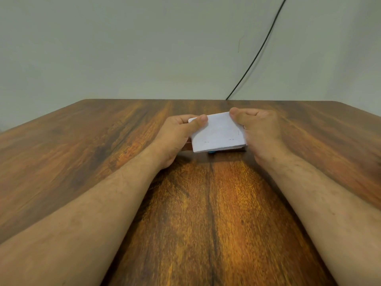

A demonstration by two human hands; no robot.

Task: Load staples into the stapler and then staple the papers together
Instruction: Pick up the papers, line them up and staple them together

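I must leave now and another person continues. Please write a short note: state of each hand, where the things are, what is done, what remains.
Left hand: grips the papers' left edge.
Right hand: grips their right edge.
Papers: held just above the table; two staple marks show near the front edge.
Stapler: not clearly seen; a small blue bit peeks out under the papers.
Done: stapling, it seems.
Left: check the staples hold, put the papers down.

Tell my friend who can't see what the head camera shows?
Two hands, left and right, pinch a small stack of white papers above a wooden table; two staples mark its near edge.
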